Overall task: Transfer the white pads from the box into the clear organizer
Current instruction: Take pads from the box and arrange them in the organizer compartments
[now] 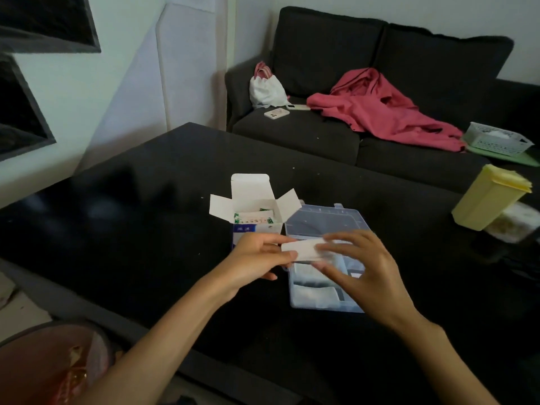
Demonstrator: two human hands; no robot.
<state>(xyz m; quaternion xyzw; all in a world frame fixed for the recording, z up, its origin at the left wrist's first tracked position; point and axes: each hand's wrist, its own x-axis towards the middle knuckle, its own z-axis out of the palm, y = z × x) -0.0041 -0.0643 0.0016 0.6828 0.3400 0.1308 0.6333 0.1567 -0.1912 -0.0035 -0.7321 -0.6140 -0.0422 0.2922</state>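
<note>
Head view: both hands hold one white pad (pixel 302 249) above the near edge of the open organizer (pixel 327 258) on the black desk (pixel 146 200). Left hand (pixel 257 258) pinches the pad's left end between thumb and fingers. Right hand (pixel 359 264) has its fingers curled over the pad's right end with the thumb below; contact there is blurred, but it appears to pinch. Box (pixel 257 211) stands upright just left of the organizer, touching or nearly touching it, flaps open, with more packets visible inside. Organizer compartments hold pale contents, likely pads, though the clear plastic makes this hard to confirm. Yellow container (pixel 491 197) stands well apart at the desk's right. Sofa (pixel 380 83) behind carries a pink garment (pixel 380 109) and a white bag (pixel 267 89).
</note>
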